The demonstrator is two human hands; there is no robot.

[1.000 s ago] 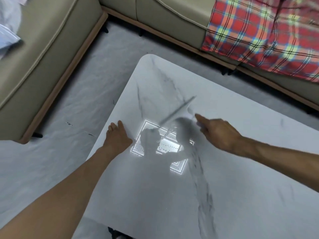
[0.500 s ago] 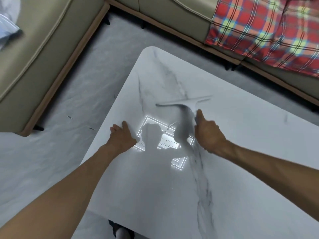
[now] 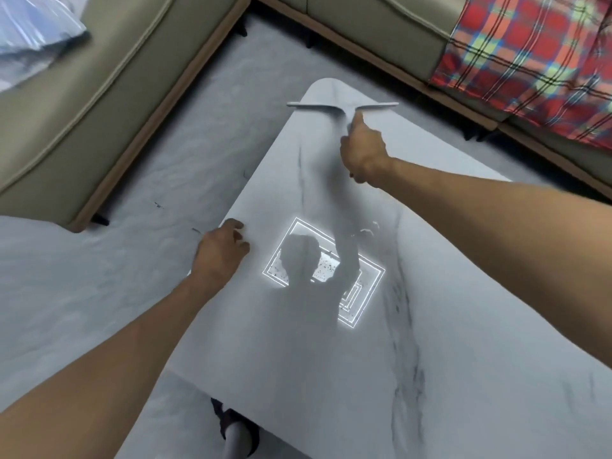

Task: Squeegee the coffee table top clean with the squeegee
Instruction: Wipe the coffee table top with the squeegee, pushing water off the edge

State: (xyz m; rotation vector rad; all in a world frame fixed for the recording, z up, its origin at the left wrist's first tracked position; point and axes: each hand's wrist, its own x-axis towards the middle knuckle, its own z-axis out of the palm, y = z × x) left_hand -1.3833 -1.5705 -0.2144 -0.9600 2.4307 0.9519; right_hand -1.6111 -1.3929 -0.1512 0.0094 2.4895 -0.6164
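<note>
The coffee table (image 3: 463,342) has a white marble top with grey veins and fills the lower right of the head view. My right hand (image 3: 363,151) grips the handle of a grey squeegee (image 3: 318,106). Its long blade lies across the table's far rounded corner, flat or nearly flat on the top. My left hand (image 3: 219,250) rests on the table's left edge, fingers spread, holding nothing. A bright reflection of a ceiling light (image 3: 324,273) and my shadow lie on the top between my hands.
A beige sofa (image 3: 86,104) wraps around the table at the left and back. A red plaid blanket (image 3: 530,58) lies on it at the upper right, a pale blue bag (image 3: 29,31) at the upper left. Grey floor (image 3: 82,276) runs between sofa and table.
My right hand has pushed the squeegee away from me, from the table's middle to its far corner, and the blade has turned level. My left hand stayed on the left edge.
</note>
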